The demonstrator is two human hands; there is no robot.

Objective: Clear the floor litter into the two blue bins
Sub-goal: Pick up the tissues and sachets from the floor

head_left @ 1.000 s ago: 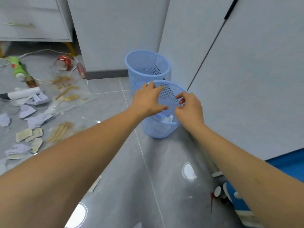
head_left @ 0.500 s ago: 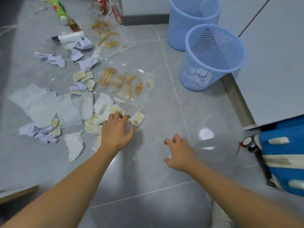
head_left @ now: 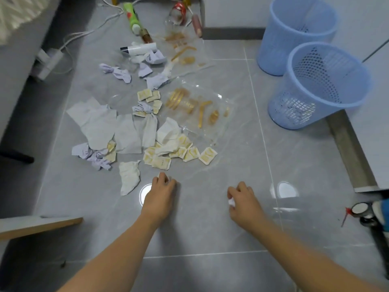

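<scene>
Litter (head_left: 147, 131) spread over grey floor tiles (head_left: 221, 207), left of two blue bins: nearer bin (head_left: 320, 85) tilted, a few scraps inside; farther bin (head_left: 294, 32) upright behind it. Best handled by gathering several scraps per trip, balled tight so nothing dropped on the way across, soft paper first, clear plastic bag (head_left: 197, 110) with yellowish sticks later. Left hand (head_left: 160, 192) down at the pile's near edge, fingers curled around a small white scrap (head_left: 163, 177) peeking past the knuckles, yellow sachets (head_left: 179, 153) just beyond the fingertips, a crumpled tissue (head_left: 129, 178) just to its left. Right hand (head_left: 242, 199) well apart from the pile, fingers closed, pinching a small white paper wad (head_left: 231, 202) at the thumb side. Bottles and tubes (head_left: 136, 28) farther back, untouched.
</scene>
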